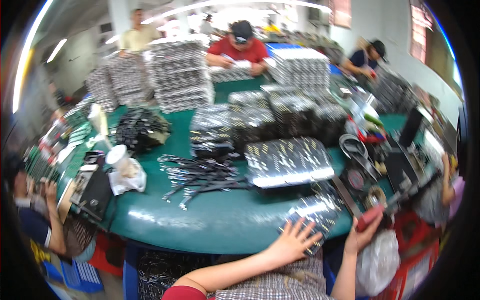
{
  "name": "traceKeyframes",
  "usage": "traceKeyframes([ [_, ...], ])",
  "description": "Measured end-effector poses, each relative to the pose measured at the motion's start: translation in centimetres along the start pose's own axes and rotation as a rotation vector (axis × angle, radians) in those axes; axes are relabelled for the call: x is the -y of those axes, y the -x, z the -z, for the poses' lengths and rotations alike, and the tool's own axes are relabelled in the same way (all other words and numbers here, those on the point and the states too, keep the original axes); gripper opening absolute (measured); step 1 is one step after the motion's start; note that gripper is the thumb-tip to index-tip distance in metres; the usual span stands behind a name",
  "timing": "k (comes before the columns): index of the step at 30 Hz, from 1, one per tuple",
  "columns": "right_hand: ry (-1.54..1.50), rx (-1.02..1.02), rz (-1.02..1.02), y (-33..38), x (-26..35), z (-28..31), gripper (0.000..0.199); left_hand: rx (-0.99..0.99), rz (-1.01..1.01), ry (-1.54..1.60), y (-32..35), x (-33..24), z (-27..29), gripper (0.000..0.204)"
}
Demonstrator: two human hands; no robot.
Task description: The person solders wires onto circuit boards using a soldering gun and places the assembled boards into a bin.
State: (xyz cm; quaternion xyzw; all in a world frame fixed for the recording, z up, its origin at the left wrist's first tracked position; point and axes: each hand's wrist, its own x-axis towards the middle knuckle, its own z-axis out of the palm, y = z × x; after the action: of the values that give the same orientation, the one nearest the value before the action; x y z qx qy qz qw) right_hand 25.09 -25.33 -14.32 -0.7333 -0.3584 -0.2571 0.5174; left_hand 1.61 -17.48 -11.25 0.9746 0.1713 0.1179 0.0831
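Note:
My left hand (298, 241) lies flat with fingers spread on a dark circuit board panel (316, 212) at the table's near edge. The panel carries rows of small shiny parts and partly overhangs that edge. To its right, my right hand (361, 236) is closed round a red-handled tool (370, 217), whose working end I cannot make out. Just beyond the panel stands a stack of similar dark panels (289, 162) with a bright front edge. Left of that stack, a loose pile of thin black strips (202, 175) with pale ends lies on the green table (180, 227).
Bundled dark panels (255, 120) and tall pale stacks (180, 75) fill the far side. A lidded cup (118, 159) stands beside a black box (95, 192) at left. Cables (353, 145) and tools crowd the right. A clear plastic bag (378, 262) hangs near my right forearm. Co-workers sit around the table.

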Motion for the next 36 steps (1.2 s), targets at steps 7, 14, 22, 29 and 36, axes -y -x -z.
traceKeyframes([
  [7,0.015,-0.045,0.063,0.8,-0.8,-0.6,0.079,-0.106,-0.008,0.104,1.7,1.3,3.6,0.072],
  [14,0.042,-0.076,0.112,0.1,-1.3,-1.6,0.078,-0.371,0.047,-0.41,-6.4,6.6,6.0,0.066],
  [22,0.048,-0.084,0.102,0.4,-1.0,-1.5,0.078,-0.424,0.21,-0.329,-9.3,11.3,4.6,0.056],
  [29,0.02,-0.066,0.061,0.5,-1.0,-1.4,0.077,-0.484,0.274,-0.36,-10.8,12.3,5.9,0.055],
  [36,0.029,-0.068,0.061,0.6,-1.1,-1.3,0.076,-0.433,0.317,-0.335,-12.2,12.1,6.7,0.056],
])
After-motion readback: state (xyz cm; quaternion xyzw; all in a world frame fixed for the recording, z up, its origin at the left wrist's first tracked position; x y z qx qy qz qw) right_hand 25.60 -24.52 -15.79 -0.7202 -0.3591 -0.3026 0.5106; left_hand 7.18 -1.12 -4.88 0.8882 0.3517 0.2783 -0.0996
